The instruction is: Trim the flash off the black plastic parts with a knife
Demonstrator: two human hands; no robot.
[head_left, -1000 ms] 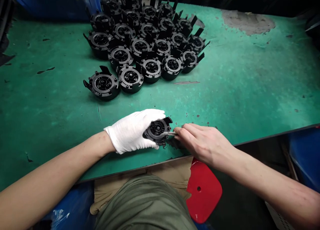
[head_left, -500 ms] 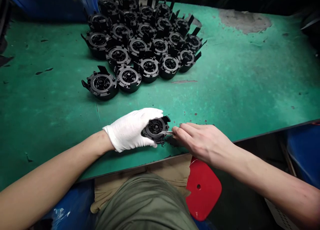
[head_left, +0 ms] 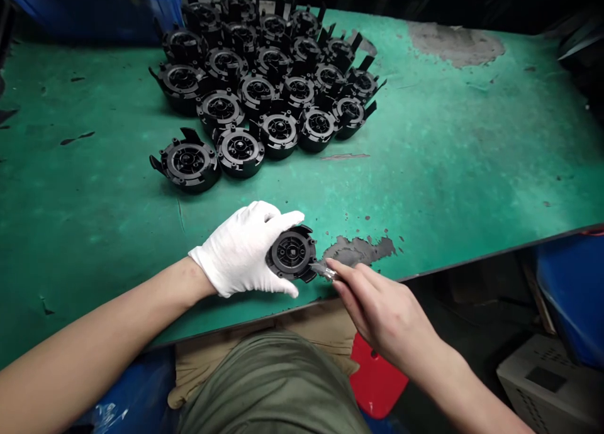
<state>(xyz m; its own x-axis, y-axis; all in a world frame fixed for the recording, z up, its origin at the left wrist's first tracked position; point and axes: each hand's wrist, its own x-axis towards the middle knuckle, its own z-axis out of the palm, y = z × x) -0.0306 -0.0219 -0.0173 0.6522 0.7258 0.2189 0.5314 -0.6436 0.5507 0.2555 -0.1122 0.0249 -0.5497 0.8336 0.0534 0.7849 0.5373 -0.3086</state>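
Note:
My left hand [head_left: 248, 248], in a white glove, is closed around a round black plastic housing [head_left: 291, 251] near the table's front edge. The housing's ribbed, ringed face is turned up, with small tabs on its rim. In my bare right hand [head_left: 377, 299] is a craft knife [head_left: 329, 272], its handle mostly hidden by the fingers. The short blade reaches the rim at the housing's lower right; whether it touches cannot be made out.
Several similar black housings [head_left: 240, 148] stand in rows on the green table [head_left: 448, 151]. Behind them to the left is a blue bin [head_left: 104, 12]. Bare grey worn patches [head_left: 353, 251] mark the tabletop. Below the edge are a red stool [head_left: 377, 377] and a pale box [head_left: 542, 377].
The housing has turned in my left hand, and the glove's fingers have shifted around it. My right hand with the knife has moved down, uncovering the worn patch.

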